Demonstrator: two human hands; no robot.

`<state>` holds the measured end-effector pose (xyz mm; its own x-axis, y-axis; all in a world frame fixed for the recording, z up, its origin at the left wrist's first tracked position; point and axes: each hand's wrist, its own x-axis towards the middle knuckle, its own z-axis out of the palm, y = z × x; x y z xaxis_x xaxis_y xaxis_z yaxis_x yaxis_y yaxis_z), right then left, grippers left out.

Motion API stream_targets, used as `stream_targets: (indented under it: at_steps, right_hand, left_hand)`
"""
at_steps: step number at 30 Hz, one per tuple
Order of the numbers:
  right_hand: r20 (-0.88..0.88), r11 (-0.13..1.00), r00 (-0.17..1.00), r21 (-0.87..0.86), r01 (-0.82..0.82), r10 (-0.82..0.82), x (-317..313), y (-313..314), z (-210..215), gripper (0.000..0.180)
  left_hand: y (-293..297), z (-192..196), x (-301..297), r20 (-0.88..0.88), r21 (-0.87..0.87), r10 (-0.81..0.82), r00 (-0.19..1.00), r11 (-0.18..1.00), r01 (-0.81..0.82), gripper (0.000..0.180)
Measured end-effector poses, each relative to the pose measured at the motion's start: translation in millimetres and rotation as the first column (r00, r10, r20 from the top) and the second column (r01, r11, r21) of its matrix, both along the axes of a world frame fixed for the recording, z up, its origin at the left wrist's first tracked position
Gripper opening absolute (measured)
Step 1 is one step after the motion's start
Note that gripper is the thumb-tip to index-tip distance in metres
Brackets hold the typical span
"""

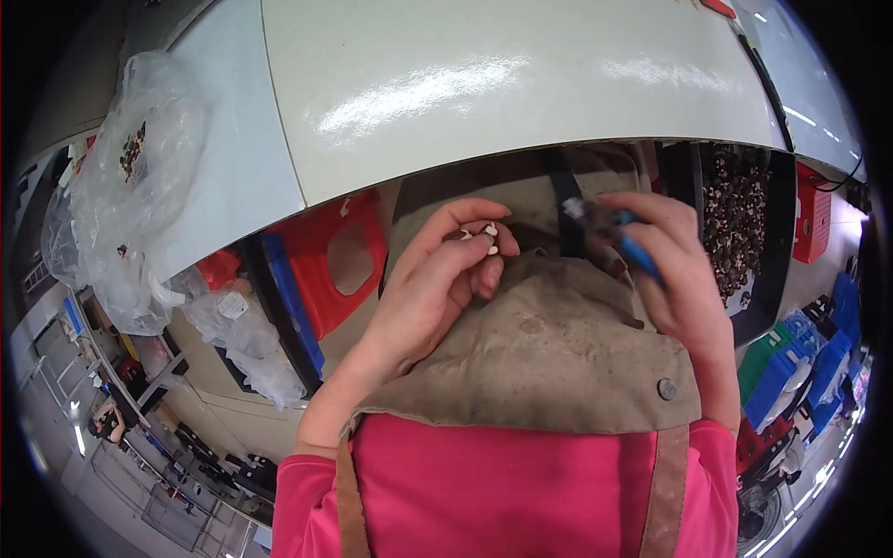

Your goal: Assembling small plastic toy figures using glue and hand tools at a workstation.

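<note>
My left hand [435,281] is closed, with its fingers curled round several small white and dark brown parts [491,238]. Pale tips of these stick out between thumb and fingers. In my right hand [677,253] is a pair of pliers [606,226] with blue handles, its metal jaws pointing toward the left hand. Motion smears the pliers, and whether the jaws are apart is unclear. Both hands are above my brown apron [530,372], close to the table's near edge, and the jaws are apart from the held parts.
The white table [521,65] curves across the front. A black bin [781,242] at right holds many small dark and pale pieces [733,209]. Clear plastic bags [149,214] lie at left, by a red plastic piece [312,279] with an opening. Blue crates [828,363] stand far right.
</note>
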<state>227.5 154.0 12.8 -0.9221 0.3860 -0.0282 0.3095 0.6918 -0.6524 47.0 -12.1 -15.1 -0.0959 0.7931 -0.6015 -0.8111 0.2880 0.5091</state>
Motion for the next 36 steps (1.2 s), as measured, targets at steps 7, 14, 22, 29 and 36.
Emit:
stream_targets:
  at_steps: [7,14,22,29,36]
  right_hand:
    - [0.06,0.98,0.979,0.021,-0.198,0.196,-16,-17,-15,0.031]
    - [0.12,0.977,0.971,0.035,-0.211,0.206,-21,-24,-17,0.032]
    - [0.133,0.976,0.971,0.069,-0.208,0.197,-29,-27,-13,0.031]
    - [0.141,0.963,0.964,0.12,-0.24,0.223,-34,-27,-8,0.028]
    - [0.166,0.962,0.96,0.118,-0.248,0.227,-37,-27,-8,0.029]
  left_hand:
    - [-6,-2,1,0.083,-0.038,0.12,0.989,0.992,-0.117,0.028]
    - [-8,-4,-2,0.058,-0.08,0.11,0.992,0.991,-0.105,0.03]
    - [-10,0,-3,-0.044,-0.077,0.06,0.997,0.995,-0.063,0.03]
    - [-15,0,-5,-0.166,-0.068,0.013,0.986,0.997,-0.025,0.029]
    - [-18,1,-8,-0.221,-0.087,-0.055,0.974,0.996,0.036,0.027]
